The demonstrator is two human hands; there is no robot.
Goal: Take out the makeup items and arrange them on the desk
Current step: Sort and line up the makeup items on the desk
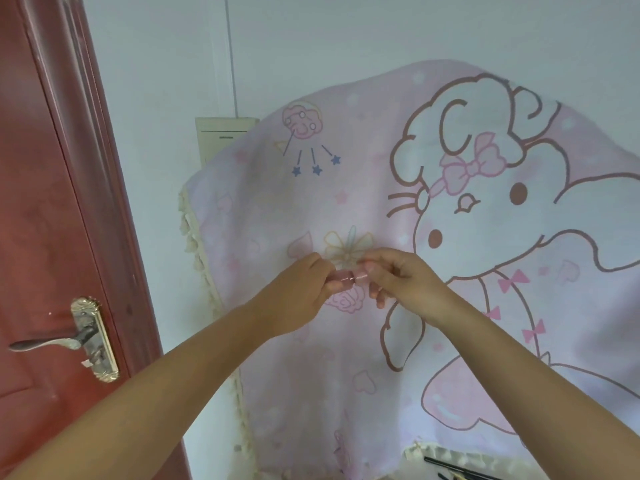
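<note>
A small pink tube-shaped makeup item (346,278), like a lipstick, is held level in front of me. My left hand (301,292) grips its left part, with the fingers curled round it. Its right end, which looks like a cap, is pinched by my right hand (398,282) between thumb and fingers. Both hands are raised in front of a pink cartoon-printed cloth (450,237). A few thin dark makeup pencils (457,469) lie at the bottom edge, partly cut off by the frame.
The pink cloth hangs over something against the white wall (311,46). A red door (52,202) with a metal lever handle (52,341) stands at the left. A cream box (221,136) sits on the wall behind the cloth.
</note>
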